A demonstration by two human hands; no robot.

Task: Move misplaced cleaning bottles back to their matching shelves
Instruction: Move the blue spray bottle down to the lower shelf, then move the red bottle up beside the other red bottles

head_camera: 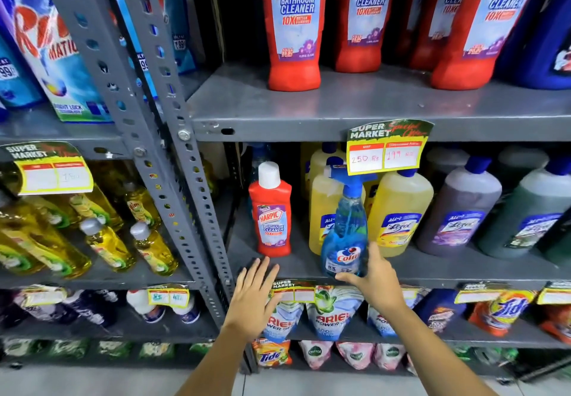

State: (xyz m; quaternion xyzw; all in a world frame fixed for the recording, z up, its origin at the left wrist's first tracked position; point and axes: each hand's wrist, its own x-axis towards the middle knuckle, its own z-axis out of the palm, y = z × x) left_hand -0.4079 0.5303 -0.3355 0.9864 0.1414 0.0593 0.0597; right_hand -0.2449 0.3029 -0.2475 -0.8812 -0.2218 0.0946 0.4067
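Observation:
A small red Harpic bottle (271,213) with a white cap stands upright at the left of the middle shelf (432,267), among floor-cleaner bottles. My left hand (255,295) hovers open just below it, fingers spread, not touching it. To its right a blue Colin spray bottle (344,228) stands at the shelf's front edge. My right hand (372,275) wraps around its base. Large red Harpic bottles (293,24) line the shelf above (340,108).
Yellow, purple and green Lizol bottles (398,213) fill the middle shelf behind and to the right. A grey perforated upright (185,160) divides the racks. Yellow dish-liquid bottles (105,241) lie on the left rack. Detergent pouches (333,312) sit below. A price tag (386,148) hangs above the spray bottle.

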